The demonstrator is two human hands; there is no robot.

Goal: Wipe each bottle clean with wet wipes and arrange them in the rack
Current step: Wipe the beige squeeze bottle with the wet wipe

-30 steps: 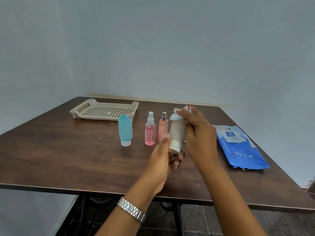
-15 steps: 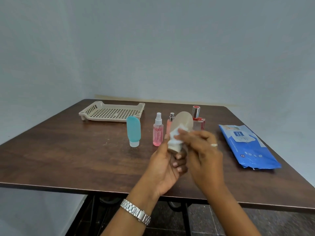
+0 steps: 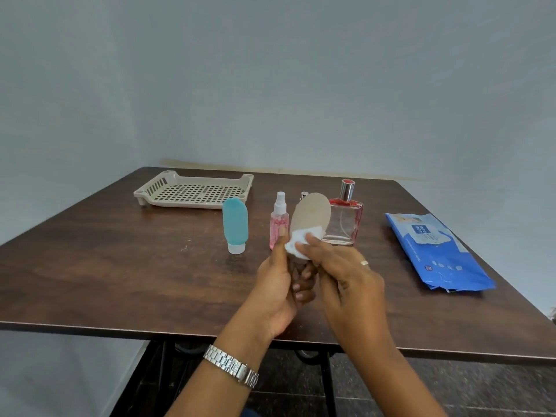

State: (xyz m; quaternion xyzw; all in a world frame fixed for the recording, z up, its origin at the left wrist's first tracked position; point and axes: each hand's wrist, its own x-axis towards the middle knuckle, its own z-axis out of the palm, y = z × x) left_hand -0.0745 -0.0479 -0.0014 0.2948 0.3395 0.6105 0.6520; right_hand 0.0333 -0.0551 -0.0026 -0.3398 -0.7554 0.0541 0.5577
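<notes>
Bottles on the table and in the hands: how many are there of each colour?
Blue bottle: 1
Pink spray bottle: 1
Beige bottle, being rubbed with the wipe: 1
Clear glass bottle with red trim: 1
Bottle hidden behind the beige one, only its silver top shows, colour unknown: 1
Total: 5

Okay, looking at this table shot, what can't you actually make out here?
All in the head view:
1. The beige bottle: its lower end is hidden by the left hand and by the wet wipe that the right hand pinches.
2. The bottle with a silver top: its body is hidden behind the beige bottle.
3. The wet wipes pack: its small print is too small to read.
</notes>
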